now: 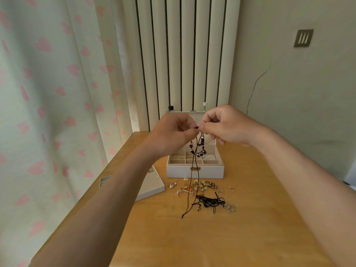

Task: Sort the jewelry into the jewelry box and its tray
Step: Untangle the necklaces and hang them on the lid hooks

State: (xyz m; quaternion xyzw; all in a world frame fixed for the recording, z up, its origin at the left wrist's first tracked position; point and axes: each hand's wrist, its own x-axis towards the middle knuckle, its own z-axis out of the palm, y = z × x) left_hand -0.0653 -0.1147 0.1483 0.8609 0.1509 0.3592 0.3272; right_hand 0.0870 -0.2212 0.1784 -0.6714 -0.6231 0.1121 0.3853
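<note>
Hands: both are raised above the table point(212, 237), close together, in front of the box's upright lid point(185, 113).
Left hand: the left hand point(173, 132) pinches the top of the necklace point(193, 170) between thumb and forefinger; the other fingers are curled in.
Right hand: the right hand point(221, 126) pinches the same dark cord just beside the left fingertips, with its remaining fingers folded into the palm.
Necklace: it hangs from the two pinches, a thin dark cord with brown and pale beads. A small camera-shaped pendant point(201, 152) dangles over the box. Two loose strands drop past the box front and reach the table.
Jewelry box: the white jewelry box point(177, 171) stands open toward the far edge of the table. Its divided compartments hold a few small pieces, too small to tell apart.
Tray: the pale tray point(152, 187) lies at the left edge of the table, just left of the box and partly hidden by the left forearm.
Loose jewelry: the loose jewelry point(200, 185), small gold and silver bits, is scattered just in front of the box.
Black cord: a tangled black cord point(209, 202) lies nearer than that scatter, with a wire flower piece point(230, 207) at its right end.
Writing: the small clasp plate point(194, 168) on the box front is too small to read.
Surroundings: a curtain point(48, 93) printed with pink hearts hangs beyond the left edge, a white radiator point(183, 54) stands behind the far edge, and a grey wall plate point(303, 38) sits up to the right.
</note>
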